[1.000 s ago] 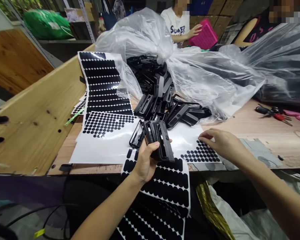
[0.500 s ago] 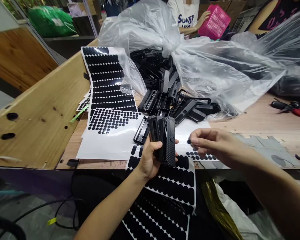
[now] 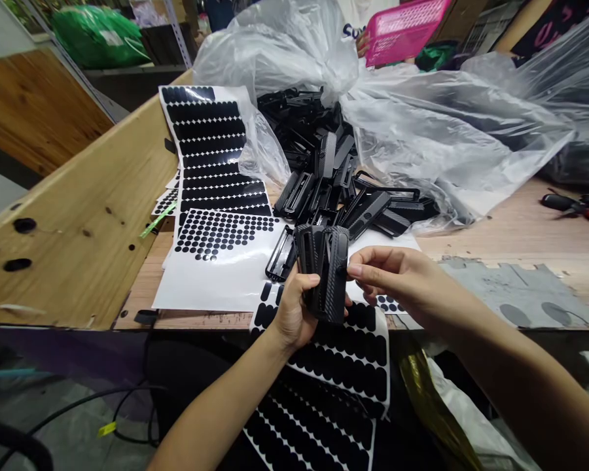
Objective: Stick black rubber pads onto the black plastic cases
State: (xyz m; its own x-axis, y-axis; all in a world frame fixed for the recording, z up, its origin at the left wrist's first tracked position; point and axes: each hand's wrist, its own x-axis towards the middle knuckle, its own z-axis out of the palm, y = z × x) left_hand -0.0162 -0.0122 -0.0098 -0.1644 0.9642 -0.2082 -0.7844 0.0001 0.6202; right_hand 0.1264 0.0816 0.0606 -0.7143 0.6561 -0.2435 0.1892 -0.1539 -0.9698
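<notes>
My left hand (image 3: 297, 307) is closed around black plastic parts (image 3: 334, 271) with a carbon-fibre texture, held fanned above the table's front edge. At their right edge, my right hand (image 3: 390, 271) has thumb and forefinger pinched together. The small round black sticker in that pinch hardly stands out against the black parts. Below both hands, a sheet of black stickers (image 3: 341, 343) hangs over the table edge. Left of them lies a white sheet with round black stickers (image 3: 211, 232). Behind the held parts is a pile of similar black parts (image 3: 319, 157).
A clear plastic bag (image 3: 442, 131) drapes around the pile. On the left runs a raised wooden board (image 3: 93, 196). Red-and-black tools (image 3: 576, 206) lie at the right, with a grey patch (image 3: 515, 288) nearer. Across the table, a person holds a pink basket (image 3: 402, 33).
My right hand has moved left with the sticker, from beside the parts to their right edge. The left hand stays nearly in place. The co-worker's pink basket has tilted and shifted left.
</notes>
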